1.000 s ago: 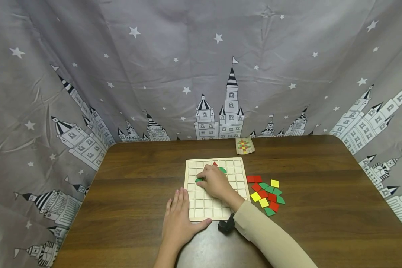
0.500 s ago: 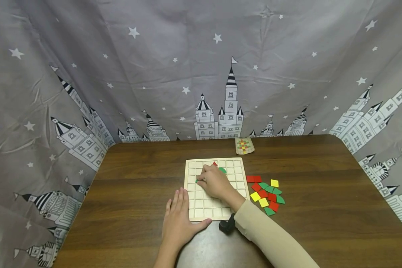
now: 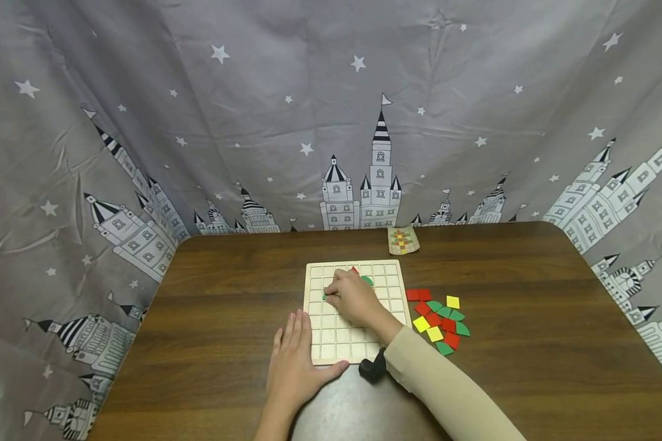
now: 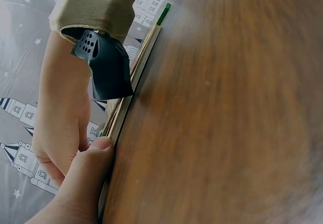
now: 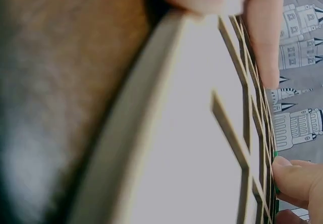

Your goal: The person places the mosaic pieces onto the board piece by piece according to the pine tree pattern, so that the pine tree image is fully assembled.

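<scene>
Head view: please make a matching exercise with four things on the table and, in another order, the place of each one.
Things:
1. left hand
2. right hand
3. loose tiles
4. pattern card

Places:
A. on the table to the right of the board
B. over the board, fingers on a green tile
C. at the near left corner of the board
D. beyond the board, near the curtain

Pairs: 1-C, 2-B, 3-A, 4-D

Pattern card near star-and-castle curtain
</scene>
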Available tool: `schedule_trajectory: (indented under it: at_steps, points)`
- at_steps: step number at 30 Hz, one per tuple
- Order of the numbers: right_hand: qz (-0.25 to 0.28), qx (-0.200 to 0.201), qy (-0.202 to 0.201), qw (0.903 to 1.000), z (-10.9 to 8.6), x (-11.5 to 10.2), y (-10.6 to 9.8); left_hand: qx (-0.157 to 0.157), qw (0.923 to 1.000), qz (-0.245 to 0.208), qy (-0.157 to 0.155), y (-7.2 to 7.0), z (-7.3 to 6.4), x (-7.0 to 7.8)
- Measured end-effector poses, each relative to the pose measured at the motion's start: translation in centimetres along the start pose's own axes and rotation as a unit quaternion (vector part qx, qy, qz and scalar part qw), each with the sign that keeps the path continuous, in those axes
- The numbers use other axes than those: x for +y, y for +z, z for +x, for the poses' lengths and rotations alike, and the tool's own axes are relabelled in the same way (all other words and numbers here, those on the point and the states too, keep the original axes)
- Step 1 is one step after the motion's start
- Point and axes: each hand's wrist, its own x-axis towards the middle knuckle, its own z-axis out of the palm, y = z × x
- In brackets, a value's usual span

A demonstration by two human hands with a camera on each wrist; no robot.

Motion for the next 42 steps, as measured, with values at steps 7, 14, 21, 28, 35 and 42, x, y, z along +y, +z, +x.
schedule_trajectory:
  at_steps: [7,14,21,28,35,42]
  points:
    - [-0.011,0.003,-0.018,0.9998,-0.3,-0.3,-0.4,0.002,1.0,0.0,-0.001,-0.1,0.0,0.2]
    - [-0.005,0.003,-0.007,1.0,-0.4,-0.2,-0.5,0.003,1.0,-0.001,0.001,-0.1,0.0,0.2]
    - [-0.026,0.019,-0.024,0.9992,-0.7,0.0,-0.6,-0.001,1.0,0.003,-0.001,0.0,0.0,0.1]
    - [-0.019,0.029,-0.006,0.9994,-2.4,1.1,-2.4,-0.001,1.0,0.004,0.0,0.0,0.0,0.1]
    - [-0.008,0.053,0.031,0.9981,-5.5,5.0,-5.9,0.008,1.0,0.001,-0.002,0.1,0.0,0.1]
    - [-0.032,0.038,0.089,0.9948,-8.7,9.3,-8.8,0.013,0.9999,0.002,0.0,0.2,-0.1,0.1]
